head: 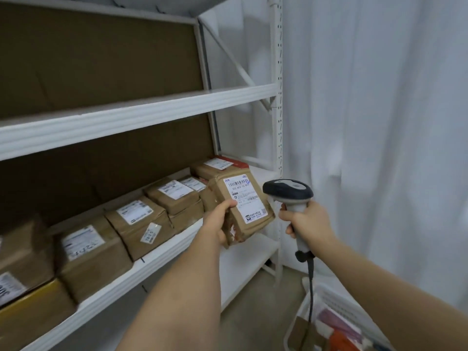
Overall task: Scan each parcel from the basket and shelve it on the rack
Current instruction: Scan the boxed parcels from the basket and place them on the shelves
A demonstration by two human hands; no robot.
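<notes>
Left hand grips the parcel label-up, right hand wraps the scanner handle just beside it; tilt scanner head onto the barcode, hold parcel steady, then shelve ahead-left.

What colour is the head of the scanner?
Black with a grey panel on top of the scanner, held in the right hand; head view.

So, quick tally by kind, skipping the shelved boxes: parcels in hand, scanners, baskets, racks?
held parcel: 1
scanner: 1
basket: 1
rack: 1
Total: 4
</notes>
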